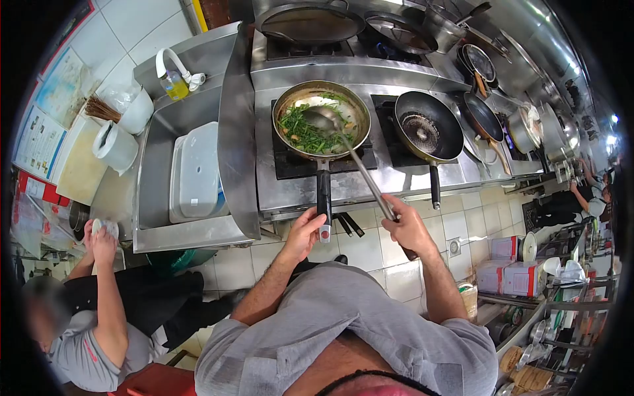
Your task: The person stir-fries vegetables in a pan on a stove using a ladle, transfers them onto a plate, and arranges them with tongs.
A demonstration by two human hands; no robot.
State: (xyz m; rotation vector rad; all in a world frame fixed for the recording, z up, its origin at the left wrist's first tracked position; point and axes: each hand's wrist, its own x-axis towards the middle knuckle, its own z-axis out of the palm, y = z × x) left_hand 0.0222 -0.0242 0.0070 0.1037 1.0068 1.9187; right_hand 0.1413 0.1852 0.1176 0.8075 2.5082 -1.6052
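A frying pan [362, 99] with chopped green vegetables [300, 135] and a few pale pieces stands on the near burner. My right hand [406, 228] is wrapped round the long handle of a metal ladle [362, 165]. The ladle's bowl rests among the greens, and the dark end of its handle sticks out below my fist. At the end of the pan's black handle [323, 191] is my left hand [304, 234], loosely curled with fingertips at the handle's side. It is not closed round the handle; whether the fingertips touch it I cannot tell.
A black frying pan [439, 125] sits on the burner to the right, its handle pointing towards me. Large pans [310, 25] stand on the back burners. To the left is a steel sink [150, 178] with plastic containers [198, 171]. A co-worker [105, 317] is at lower left.
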